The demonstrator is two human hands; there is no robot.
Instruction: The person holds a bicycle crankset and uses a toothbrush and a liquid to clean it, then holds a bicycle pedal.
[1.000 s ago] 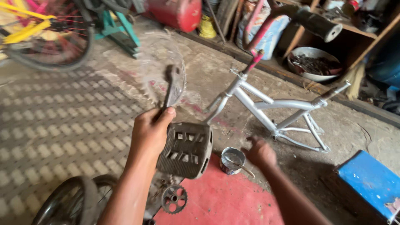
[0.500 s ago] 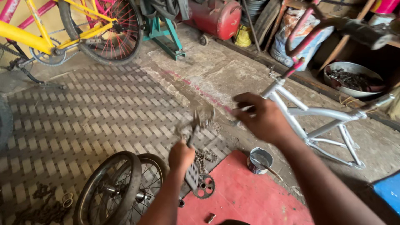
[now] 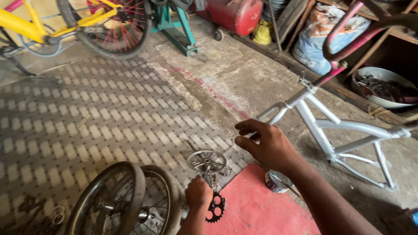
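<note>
Left hand (image 3: 199,191) is closed in a fist low in the view, gripping a crank part that carries a silver chainring (image 3: 207,162) just above the knuckles, with a bit of chain (image 3: 212,178) bunched beneath the ring; what exactly lies inside the fist is hidden. Just below that fist a small black sprocket (image 3: 215,208) lies at the edge of a red mat (image 3: 257,209). Right hand (image 3: 265,143) hovers higher and to the right, fingers curled loosely inward and holding nothing, near the fork of a silver bicycle frame (image 3: 324,130) that lies on the concrete floor (image 3: 244,74). A small metal tin (image 3: 274,180) stands on the mat under the right wrist. Two wheels (image 3: 126,202) rest left of the fist on a woven mat (image 3: 87,126). A yellow bicycle (image 3: 65,21) stands at the far left
</note>
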